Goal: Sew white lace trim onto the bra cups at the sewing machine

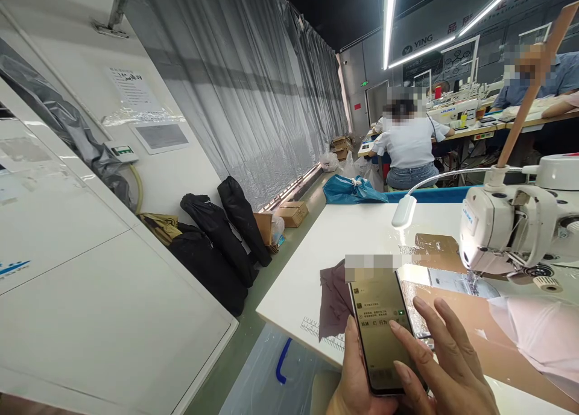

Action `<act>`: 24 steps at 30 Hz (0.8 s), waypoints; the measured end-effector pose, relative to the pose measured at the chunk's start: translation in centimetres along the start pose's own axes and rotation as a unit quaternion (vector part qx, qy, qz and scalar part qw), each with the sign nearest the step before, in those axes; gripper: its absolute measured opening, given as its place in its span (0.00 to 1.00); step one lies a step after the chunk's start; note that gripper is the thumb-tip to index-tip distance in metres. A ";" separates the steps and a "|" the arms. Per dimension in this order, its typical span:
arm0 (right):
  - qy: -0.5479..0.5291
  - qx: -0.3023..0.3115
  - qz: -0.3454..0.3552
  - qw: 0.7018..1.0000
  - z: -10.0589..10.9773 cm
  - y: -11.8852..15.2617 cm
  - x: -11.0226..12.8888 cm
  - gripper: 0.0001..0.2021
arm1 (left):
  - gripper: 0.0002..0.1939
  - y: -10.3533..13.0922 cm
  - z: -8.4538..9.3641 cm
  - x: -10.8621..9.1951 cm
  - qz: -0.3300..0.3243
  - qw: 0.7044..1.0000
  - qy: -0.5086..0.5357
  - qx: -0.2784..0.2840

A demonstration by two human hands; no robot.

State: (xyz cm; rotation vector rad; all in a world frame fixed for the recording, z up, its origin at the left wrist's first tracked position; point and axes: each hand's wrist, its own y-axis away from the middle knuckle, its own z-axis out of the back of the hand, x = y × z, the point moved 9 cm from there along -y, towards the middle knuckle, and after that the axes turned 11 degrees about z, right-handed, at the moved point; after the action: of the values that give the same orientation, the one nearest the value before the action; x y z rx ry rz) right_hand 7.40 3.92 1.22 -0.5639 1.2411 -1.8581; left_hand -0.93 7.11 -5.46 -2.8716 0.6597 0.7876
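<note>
My left hand [355, 376] is wrapped round a smartphone [377, 342] and holds it upright over the front edge of the white table. Text lines show on the phone's lit screen. Over the phone's right side is my right hand [446, 361], fingers spread, with the index fingertip at the screen. A dark purple-brown cloth [333, 300] lies on the table just left of the phone, partly hidden behind it. To the right stands a white sewing machine [488, 222], its needle area lit. Pale pink fabric [538, 330] lies in front of the machine.
The white table [307, 258] has printed ruler marks near its front edge. A lamp [404, 212] on a bendy neck hangs over it. Black bags [212, 240] lean by the left wall, near cardboard boxes [292, 214]. Co-workers, one in a white shirt [409, 143], sit at machines behind.
</note>
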 end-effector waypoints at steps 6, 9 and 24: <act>0.004 0.006 0.004 1.000 -0.1 -0.2 0.1 0.14 | 0.32 -0.1 0.7 0.1 -0.009 1.000 0.010 -0.008; 0.008 0.006 0.005 1.000 0.0 -0.3 0.1 0.14 | 0.29 -0.1 0.1 0.1 -0.005 1.000 0.012 0.005; 0.001 0.014 0.013 1.000 0.0 0.0 0.3 0.13 | 0.35 0.0 -0.7 -0.1 0.002 1.000 -0.015 0.006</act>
State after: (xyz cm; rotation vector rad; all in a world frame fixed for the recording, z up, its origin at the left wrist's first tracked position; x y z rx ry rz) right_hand 7.27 3.66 1.19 -0.5282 1.2170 -1.8524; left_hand -0.68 6.98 -4.83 -2.8430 0.6649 0.8236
